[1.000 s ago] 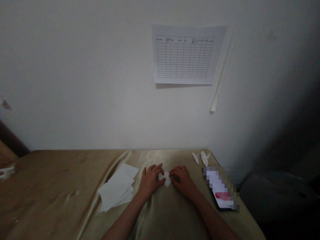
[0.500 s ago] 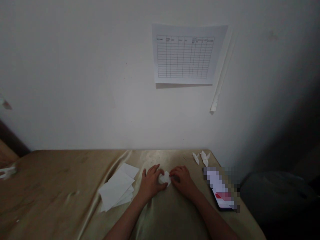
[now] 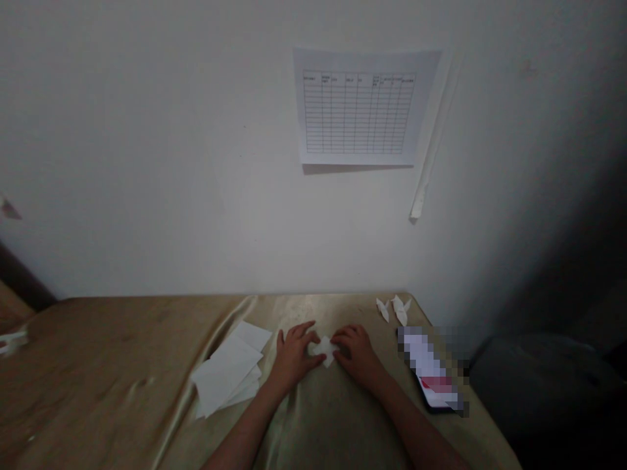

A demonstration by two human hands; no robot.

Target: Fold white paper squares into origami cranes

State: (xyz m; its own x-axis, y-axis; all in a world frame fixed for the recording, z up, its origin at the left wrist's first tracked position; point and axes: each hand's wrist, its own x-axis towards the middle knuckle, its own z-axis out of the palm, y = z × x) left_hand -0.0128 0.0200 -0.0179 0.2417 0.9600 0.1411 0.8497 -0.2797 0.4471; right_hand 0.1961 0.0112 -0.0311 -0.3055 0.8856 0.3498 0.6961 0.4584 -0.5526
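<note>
- Filling the far side, the pale wall meets the far edge of the table, whose cloth spreads widest on the left; its right edge slants outward toward the near side.
- On the wall, a printed sheet bears a ruled grid, its headings too small to read.
- Loose white sheets lie fanned left of the hands.
- A phone lies near the right edge, screen lit and partly pixelated.
- The left hand curves thumb and forefinger well apart at the small white paper, which lies between both hands.
- The right hand bends its fingertips to the paper's right side; I cannot tell whether they pinch it.
</note>
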